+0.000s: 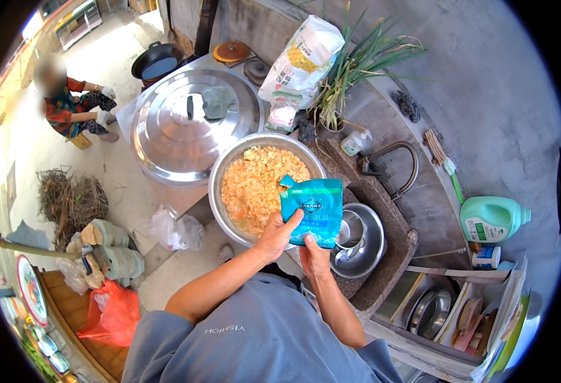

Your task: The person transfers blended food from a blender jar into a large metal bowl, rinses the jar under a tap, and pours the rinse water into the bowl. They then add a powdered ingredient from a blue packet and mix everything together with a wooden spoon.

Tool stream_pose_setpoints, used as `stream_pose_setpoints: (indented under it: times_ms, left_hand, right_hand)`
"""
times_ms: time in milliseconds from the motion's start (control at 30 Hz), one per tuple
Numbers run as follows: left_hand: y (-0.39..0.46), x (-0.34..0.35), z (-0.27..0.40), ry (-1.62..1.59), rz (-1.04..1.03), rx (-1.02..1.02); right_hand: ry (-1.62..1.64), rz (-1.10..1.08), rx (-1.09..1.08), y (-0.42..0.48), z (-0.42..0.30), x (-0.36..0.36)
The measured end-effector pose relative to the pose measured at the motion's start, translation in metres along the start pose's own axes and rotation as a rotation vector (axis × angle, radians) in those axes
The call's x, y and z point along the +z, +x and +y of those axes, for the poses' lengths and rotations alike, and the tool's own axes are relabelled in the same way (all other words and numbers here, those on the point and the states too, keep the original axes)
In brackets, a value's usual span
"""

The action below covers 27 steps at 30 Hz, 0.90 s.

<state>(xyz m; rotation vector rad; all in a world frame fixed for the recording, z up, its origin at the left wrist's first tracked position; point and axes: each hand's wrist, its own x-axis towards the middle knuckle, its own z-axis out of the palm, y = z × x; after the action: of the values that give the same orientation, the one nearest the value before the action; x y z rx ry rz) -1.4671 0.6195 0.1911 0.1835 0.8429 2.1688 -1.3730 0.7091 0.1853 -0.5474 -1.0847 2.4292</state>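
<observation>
My left hand (pixel 276 233) grips the left side of a teal plastic packet (pixel 316 194) that bears writing. My right hand (pixel 315 257) holds the same packet by its lower edge. A small flap stands up at the packet's upper left corner; whether it is torn through I cannot tell. The packet hangs over the right rim of a large metal basin (pixel 216 198), partly covering it. Crumbly orange and yellow food (pixel 261 184) fills much of that basin. To the packet's right, a smaller steel bowl (pixel 380 237) holds a metal cup (pixel 350 229) and what looks like a spoon.
A stone sink (pixel 395 253) with a curved faucet (pixel 412 165) lies right. Beyond the basin are a wide metal lid (pixel 165 139), a white sack (pixel 304 57) and green onions (pixel 342 81). A green jug (pixel 491 218) stands right. A person (pixel 77 107) sits far left.
</observation>
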Motion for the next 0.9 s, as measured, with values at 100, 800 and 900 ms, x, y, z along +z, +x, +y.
stream_pose_setpoints:
  times_ms: [100, 800, 900]
  left_hand:
    - [0.005, -0.004, 0.003, -0.024, -0.071, 0.026]
    - [-0.066, -0.111, 0.041, 0.38, 0.168, 0.085]
    - [-0.097, -0.148, 0.049, 0.457, 0.351, 0.131]
  right_hand:
    - [-0.067, 0.047, 0.023, 0.001, -0.008, 0.001]
    - [-0.783, 0.253, -0.394, 0.063, -0.042, 0.031]
    - [-0.85, 0.234, -0.492, 0.07, -0.037, 0.029]
